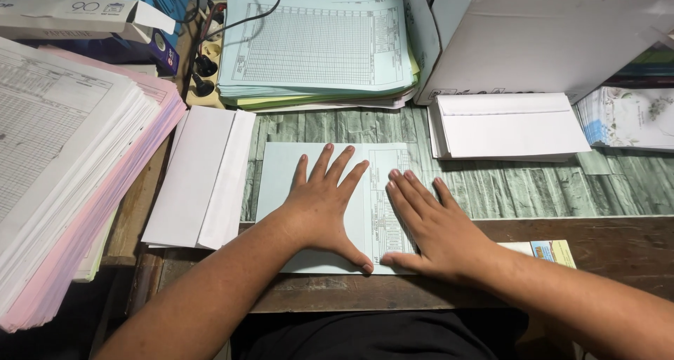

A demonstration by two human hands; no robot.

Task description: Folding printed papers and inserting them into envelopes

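A pale blue printed form sheet [277, 170] lies flat on the desk in front of me, folded or doubled over. My left hand [324, 209] presses flat on its middle with fingers spread. My right hand [435, 227] lies flat on its right part, fingers together and pointing up-left, thumb tip near the left thumb at the sheet's lower edge. Neither hand grips anything.
An open white envelope [200, 177] lies left of the sheet. A stack of white envelopes [509, 125] sits at the right, a pile of blue forms [316, 48] behind, a tall stack of white and pink papers [63, 156] at far left, and a white box [540, 37] at back right.
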